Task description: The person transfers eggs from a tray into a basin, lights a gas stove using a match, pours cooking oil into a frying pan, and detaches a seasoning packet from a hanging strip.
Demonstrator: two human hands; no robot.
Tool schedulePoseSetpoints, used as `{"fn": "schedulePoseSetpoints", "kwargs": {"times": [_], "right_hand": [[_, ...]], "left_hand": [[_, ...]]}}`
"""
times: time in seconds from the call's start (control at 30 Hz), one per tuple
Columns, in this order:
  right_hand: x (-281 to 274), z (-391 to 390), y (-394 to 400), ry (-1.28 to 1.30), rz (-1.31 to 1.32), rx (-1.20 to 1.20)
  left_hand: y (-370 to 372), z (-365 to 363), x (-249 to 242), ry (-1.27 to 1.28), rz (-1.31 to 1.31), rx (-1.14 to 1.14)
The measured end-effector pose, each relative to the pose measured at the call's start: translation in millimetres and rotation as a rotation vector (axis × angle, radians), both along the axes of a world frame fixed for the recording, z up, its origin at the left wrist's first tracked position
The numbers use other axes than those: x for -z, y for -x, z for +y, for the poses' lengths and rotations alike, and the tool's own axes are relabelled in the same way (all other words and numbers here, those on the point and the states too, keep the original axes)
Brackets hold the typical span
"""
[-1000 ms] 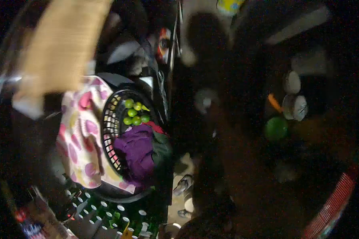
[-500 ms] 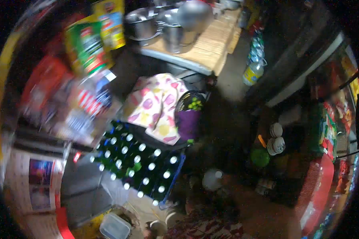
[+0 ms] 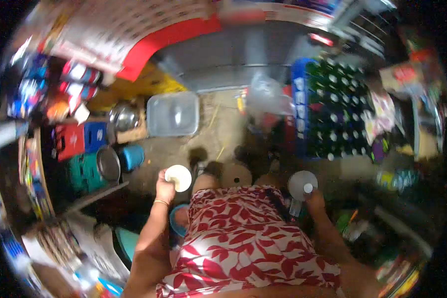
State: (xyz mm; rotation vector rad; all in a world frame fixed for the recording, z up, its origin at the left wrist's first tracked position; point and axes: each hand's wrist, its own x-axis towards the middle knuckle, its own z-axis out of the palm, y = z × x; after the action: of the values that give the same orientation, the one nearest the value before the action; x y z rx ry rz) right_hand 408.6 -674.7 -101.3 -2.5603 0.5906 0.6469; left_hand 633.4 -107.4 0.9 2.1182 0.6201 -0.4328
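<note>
My left hand is closed on the rim of a pale cream bowl, seen from above at the left of my patterned dress. Something yellowish shows inside the bowl near my thumb. On the other side, my right hand is closed at the edge of a round, whitish translucent container with a small white cap. Its full shape is hidden from this angle. Both hands are held apart, low in front of my body. A clear plastic tub rests on the floor beyond my left hand.
A blue crate of capped dark bottles stands ahead right, beside a clear plastic bag. Ahead left are a metal pot, a blue container and red, blue and green crates. Packed shelves line the left.
The view has swung right to left and down, so the bottle crate now lies at the right. Both hands, the bowl and my dress have come into clear view.
</note>
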Motion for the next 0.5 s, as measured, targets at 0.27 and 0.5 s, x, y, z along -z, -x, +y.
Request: {"fn": "schedulePoseSetpoints", "kwargs": {"times": [0.27, 0.5], "right_hand": [[67.9, -26.1, -38.9, -0.155, -0.120, -0.251], [47.2, -32.5, -38.7, -0.016, 0.196, -0.230]], "left_hand": [[153.0, 74.8, 64.0, -0.100, -0.151, -0.597], [209.9, 100.6, 119.1, -0.164, 0.034, -0.663]]}}
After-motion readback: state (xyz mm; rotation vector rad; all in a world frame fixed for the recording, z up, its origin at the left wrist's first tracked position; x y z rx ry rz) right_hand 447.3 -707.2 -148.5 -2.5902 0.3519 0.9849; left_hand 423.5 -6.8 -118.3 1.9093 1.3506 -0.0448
